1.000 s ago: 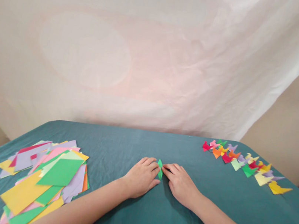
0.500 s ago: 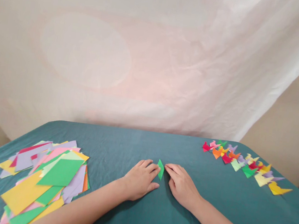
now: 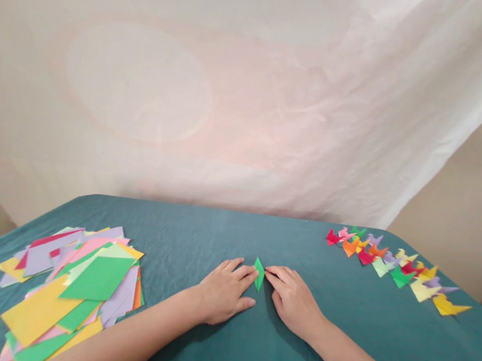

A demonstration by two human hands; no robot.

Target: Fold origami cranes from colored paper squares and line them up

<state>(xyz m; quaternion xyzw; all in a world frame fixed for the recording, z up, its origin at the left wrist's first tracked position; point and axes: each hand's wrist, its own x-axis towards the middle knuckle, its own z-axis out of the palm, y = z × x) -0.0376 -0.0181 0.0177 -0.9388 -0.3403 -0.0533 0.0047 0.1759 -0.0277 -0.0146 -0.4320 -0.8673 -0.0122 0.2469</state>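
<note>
A small piece of folded green paper (image 3: 259, 275), shaped like a narrow kite, lies on the dark green tablecloth between my hands. My left hand (image 3: 227, 290) rests flat with its fingers spread, and its fingertips touch the paper's left edge. The left thumb points toward the paper's lower end, apart from it. From the right, the bunched fingertips of my right hand (image 3: 293, 300) meet the paper's right corner. That hand's thumb is tucked below, away from the paper.
Loose coloured paper sheets (image 3: 97, 277) lie in a spread pile at the left, partly behind my left forearm. Several small folded paper birds (image 3: 401, 277) stand in rows at the right. A pale cloth (image 3: 253, 98) hangs behind the table's far edge.
Almost nothing differs. The right fingertips have shifted very slightly at the paper's right corner, and the left thumb has drawn back a little.
</note>
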